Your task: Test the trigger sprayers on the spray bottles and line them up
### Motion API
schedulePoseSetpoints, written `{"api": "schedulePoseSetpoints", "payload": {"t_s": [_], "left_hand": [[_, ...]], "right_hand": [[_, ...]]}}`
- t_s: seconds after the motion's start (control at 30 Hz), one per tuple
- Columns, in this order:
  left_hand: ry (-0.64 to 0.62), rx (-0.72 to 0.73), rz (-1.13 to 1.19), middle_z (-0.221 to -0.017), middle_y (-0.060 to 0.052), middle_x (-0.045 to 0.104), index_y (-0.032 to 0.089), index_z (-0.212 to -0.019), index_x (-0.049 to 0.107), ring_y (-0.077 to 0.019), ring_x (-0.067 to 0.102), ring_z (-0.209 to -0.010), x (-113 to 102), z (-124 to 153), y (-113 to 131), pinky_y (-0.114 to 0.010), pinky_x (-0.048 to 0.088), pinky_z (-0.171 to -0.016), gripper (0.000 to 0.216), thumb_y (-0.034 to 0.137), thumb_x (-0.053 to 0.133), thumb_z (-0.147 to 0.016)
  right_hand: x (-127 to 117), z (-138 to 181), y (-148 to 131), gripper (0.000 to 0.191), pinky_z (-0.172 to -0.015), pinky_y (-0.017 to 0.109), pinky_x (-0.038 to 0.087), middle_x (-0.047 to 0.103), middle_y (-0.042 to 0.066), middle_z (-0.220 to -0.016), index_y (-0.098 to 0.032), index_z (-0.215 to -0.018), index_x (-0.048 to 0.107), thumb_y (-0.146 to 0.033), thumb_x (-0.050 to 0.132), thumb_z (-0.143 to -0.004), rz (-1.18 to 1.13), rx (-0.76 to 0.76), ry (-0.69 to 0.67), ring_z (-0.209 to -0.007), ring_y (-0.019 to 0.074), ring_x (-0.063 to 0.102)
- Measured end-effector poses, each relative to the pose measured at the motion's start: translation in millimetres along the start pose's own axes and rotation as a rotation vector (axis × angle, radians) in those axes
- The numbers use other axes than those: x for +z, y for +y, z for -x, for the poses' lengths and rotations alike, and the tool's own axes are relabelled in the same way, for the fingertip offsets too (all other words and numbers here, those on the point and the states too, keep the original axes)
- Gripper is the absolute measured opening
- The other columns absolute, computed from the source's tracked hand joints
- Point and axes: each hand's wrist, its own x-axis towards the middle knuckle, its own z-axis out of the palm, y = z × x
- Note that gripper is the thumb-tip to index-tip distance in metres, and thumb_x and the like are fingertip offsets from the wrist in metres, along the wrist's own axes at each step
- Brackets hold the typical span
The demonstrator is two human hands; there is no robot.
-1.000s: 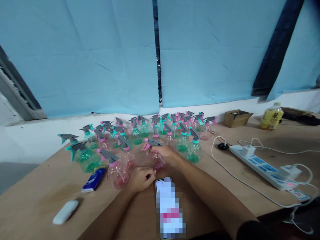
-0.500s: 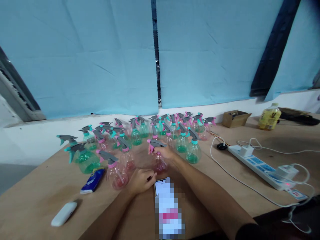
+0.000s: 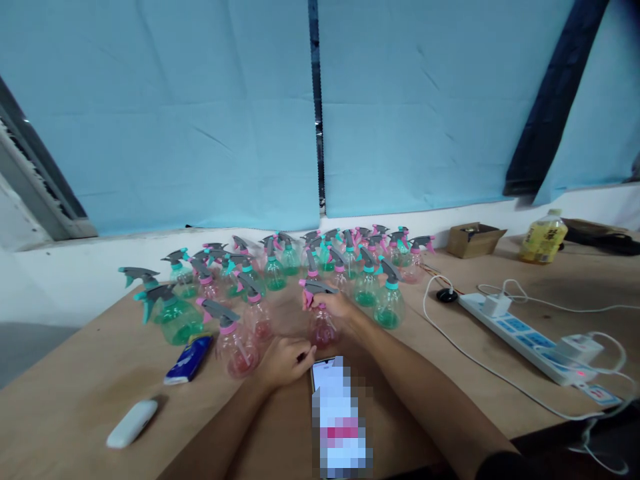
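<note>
My right hand grips the neck of a pink spray bottle, just under its grey and pink trigger head. The bottle stands upright on the table and holds a little reddish liquid. Loosely curled, my left hand rests on the table to the left of that bottle, with nothing visible in its fingers. A phone with a lit, partly blurred screen lies between my forearms. Close to my left hand stands another pink spray bottle.
Several green and pink spray bottles crowd the back of the table. A blue packet and a white case lie left. A power strip with cables, a cardboard box and a yellow drink bottle are on the right.
The view has shifted slightly, moving everything a little to the right in the picture. My right hand keeps its hold on the spray bottle, and my left hand stays beside it.
</note>
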Motion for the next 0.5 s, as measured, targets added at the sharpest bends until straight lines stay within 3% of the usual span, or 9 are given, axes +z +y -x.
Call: {"api": "schedulePoseSetpoints", "payload": {"t_s": [0.5], "left_hand": [[0.032,-0.013,0.043,-0.057,0.002,0.055,0.019,-0.058,0.054,-0.0108,0.048,-0.055,0.2,-0.8,-0.2,-0.025,0.032,-0.058,0.043,0.031,0.04,-0.097]], "right_hand": [[0.5,1.4,5.5,0.027,-0.061,0.025,0.045,0.065,0.001,-0.067,-0.019,-0.081,0.072,-0.018,0.052,-0.063,0.023,0.011,0.092,-0.063,0.0152,0.057]]}}
